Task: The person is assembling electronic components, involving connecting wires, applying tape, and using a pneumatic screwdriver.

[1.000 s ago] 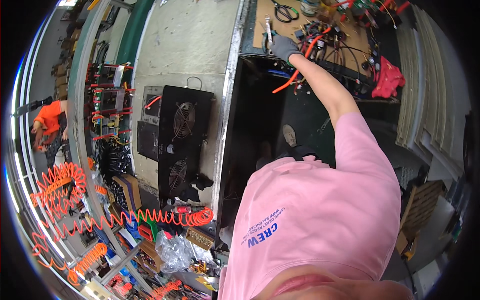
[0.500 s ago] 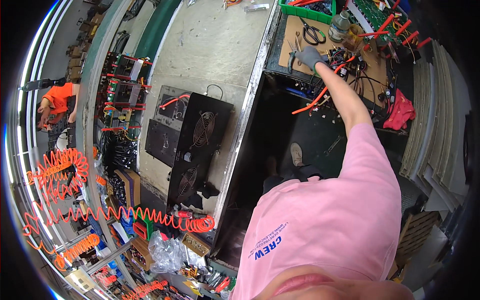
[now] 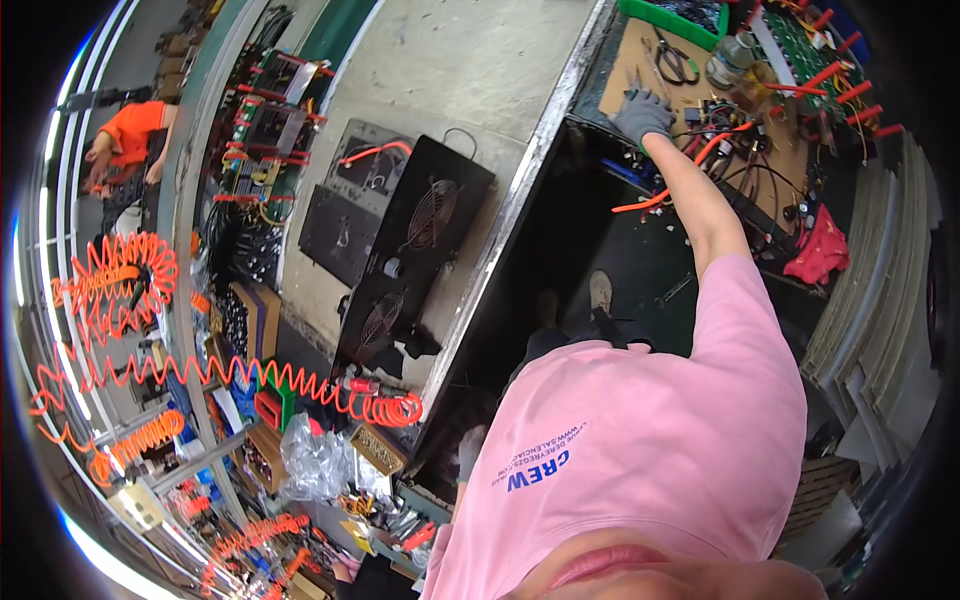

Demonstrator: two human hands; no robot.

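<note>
My right hand (image 3: 643,118), in a grey glove, reaches to the cardboard-topped bench at the upper right. Its fingers are curled over a pair of pliers (image 3: 637,80); only the tips show and the handles are covered. Beside it lie black-handled scissors (image 3: 677,66), a glass jar (image 3: 728,62) and a tangle of dark wires and connectors (image 3: 715,115). A red-orange tube (image 3: 690,170) crosses near my wrist. My left hand (image 3: 470,452), pale-gloved, hangs low by my left side, small and partly hidden, its fingers unclear.
A black metal case with two fan grilles (image 3: 432,214) stands on the long table to the left. Orange coiled hoses (image 3: 240,372) hang across the left. A green bin (image 3: 680,22) and circuit boards (image 3: 800,60) sit beyond my right hand. Another person in orange (image 3: 132,128) works far left.
My right hand has moved from beside the pliers to over them, hiding their handles. My left hand has come into view at my side. The whole view has shifted slightly.
</note>
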